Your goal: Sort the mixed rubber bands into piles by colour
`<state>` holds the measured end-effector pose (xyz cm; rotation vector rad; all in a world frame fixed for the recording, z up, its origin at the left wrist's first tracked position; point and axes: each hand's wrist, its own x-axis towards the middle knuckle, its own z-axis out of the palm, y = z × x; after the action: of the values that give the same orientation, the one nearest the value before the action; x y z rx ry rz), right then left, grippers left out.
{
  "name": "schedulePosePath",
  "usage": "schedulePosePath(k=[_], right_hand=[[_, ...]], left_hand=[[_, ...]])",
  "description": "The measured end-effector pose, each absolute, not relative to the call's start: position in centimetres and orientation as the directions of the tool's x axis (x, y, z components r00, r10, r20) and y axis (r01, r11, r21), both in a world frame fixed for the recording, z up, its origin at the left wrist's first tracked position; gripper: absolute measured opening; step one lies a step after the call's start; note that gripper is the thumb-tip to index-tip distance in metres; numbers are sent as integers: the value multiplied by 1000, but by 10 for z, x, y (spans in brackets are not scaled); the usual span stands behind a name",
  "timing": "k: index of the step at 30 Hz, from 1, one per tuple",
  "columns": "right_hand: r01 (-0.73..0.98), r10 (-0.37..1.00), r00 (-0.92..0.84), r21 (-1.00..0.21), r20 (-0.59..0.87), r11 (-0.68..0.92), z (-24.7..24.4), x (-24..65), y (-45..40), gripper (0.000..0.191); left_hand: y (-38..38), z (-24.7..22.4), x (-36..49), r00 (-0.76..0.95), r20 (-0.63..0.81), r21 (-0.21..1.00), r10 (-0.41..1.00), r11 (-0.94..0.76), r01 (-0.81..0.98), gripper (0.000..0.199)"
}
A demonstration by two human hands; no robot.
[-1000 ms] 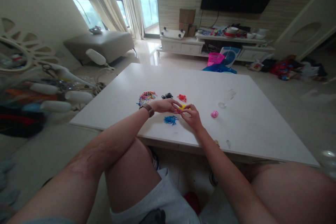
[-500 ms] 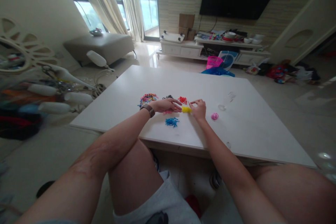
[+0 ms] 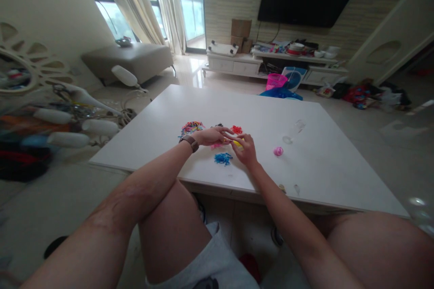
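My left hand (image 3: 213,136), with a watch (image 3: 190,142) on its wrist, reaches over the table with fingers stretched out. My right hand (image 3: 247,151) meets it, its fingers bent in at the left fingertips; anything between them is too small to make out. Under the right fingers lies a yellow pile (image 3: 238,143), partly covered. Around the hands are piles of small strands resembling rubber bands: a red pile (image 3: 236,129), a blue pile (image 3: 223,158), a mixed-colour pile (image 3: 191,128), a pink pile (image 3: 216,146) and a black pile (image 3: 219,125), the last two partly hidden by my left hand.
The white table (image 3: 257,108) also bears a pink ball-like bundle (image 3: 278,151), a clear container (image 3: 299,126) and a clear ring or lid (image 3: 287,139). Beyond it stand a pink basket (image 3: 275,81) and a low cabinet (image 3: 233,67). White lamp-like arms (image 3: 100,127) stick out at the left.
My right hand has moved left from beside the yellow pile to over it, and its fingers now meet the left fingertips. My left hand stays nearly in place.
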<state>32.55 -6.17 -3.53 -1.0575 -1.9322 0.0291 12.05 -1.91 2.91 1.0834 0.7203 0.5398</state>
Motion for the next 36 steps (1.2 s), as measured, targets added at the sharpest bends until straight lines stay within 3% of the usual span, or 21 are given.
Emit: schedulePosePath(k=[5,12,19,22,27,33,36], right_hand=[[625,663,-319,-376,677,684,-40,320,-64,28],[588,660,-255,-429,706,686,-42,321,-63,18],[708,733,-69,-485,677,514,-40,334,-53,20],[750,779,51,-539,625,383,-38,346,-36,20],[784,865,108,-577,490,229,-38,359,-5,16],[809,915,87,-564,395,167,-37,358,13,21],[782,879,90,-580,468,229,-38,359,3,22]], left_hand=[[-18,24,122,679,-222,947,700,321,-21,44],[-22,31,122,728,-216,950,651,312,3,43],[-23,35,122,705,-246,945,665,327,22,46],[-21,32,119,668,-258,946,698,324,27,46],[-19,30,116,602,-276,946,750,323,32,45],[-18,29,115,588,-249,957,770,288,28,46],[-17,27,114,596,-228,963,770,269,21,48]])
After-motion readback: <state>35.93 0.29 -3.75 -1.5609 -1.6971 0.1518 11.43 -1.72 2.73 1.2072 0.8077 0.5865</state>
